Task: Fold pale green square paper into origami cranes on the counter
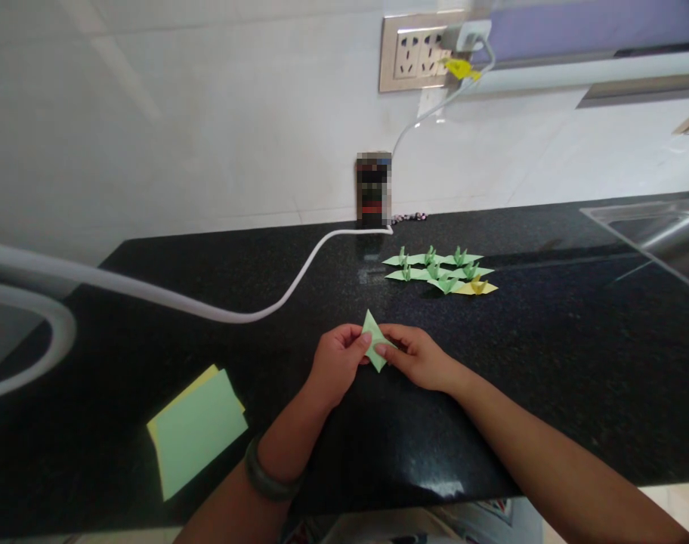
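Observation:
A small piece of folded green paper (374, 334), pointed at top and bottom, is held just above the dark counter. My left hand (338, 361) pinches its left side, thumb on the front face. From the right, my right hand (417, 355) grips the other side, its thumb also lying on the front. The fingers behind the paper are partly hidden. Beyond my hands stand several green paper cranes (432, 270) in rows, with a yellow paper crane (477, 287) at the near right end.
Green and yellow paper sheets (200, 434) lie stacked at left on the black counter (576, 363). A white cable (231, 313) crosses the left side. A phone-like device (374, 189), blurred out, leans on the wall below a socket panel (406, 57). The sink (662, 234) is at right.

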The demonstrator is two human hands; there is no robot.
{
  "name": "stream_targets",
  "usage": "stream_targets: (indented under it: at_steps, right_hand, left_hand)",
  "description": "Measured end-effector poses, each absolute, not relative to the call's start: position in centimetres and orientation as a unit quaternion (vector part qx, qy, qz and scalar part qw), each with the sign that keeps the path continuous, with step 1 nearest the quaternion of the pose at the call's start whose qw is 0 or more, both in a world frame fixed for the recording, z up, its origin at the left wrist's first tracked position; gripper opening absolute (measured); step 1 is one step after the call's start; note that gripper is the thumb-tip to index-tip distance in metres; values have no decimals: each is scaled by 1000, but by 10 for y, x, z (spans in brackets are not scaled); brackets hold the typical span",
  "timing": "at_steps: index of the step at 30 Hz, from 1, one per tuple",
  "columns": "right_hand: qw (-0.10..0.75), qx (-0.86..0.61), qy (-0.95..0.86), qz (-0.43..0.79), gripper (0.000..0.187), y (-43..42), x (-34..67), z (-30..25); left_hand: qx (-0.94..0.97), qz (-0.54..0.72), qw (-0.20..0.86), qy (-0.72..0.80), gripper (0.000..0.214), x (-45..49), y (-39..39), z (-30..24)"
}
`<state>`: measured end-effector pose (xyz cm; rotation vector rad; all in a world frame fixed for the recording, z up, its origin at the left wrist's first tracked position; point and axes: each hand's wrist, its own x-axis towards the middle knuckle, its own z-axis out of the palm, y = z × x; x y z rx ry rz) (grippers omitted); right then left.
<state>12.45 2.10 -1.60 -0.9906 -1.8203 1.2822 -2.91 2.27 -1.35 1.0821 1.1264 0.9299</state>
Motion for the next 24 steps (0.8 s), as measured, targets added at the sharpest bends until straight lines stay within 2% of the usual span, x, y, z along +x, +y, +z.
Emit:
stream_targets:
  at_steps: [4,8,24]
  right_hand:
    - [383,-399,-630,545,30,23,125,-23]
    - [396,-380,-609,572,29,25,127,-22]
    - [377,-290,-571,669,53,24,130,-22]
  left_hand:
    - [430,423,636,481,22,-28,23,-14]
    - [413,442,642,470,22,-29,24,-15]
    - [395,451,653,464,23,-33,26,-17]
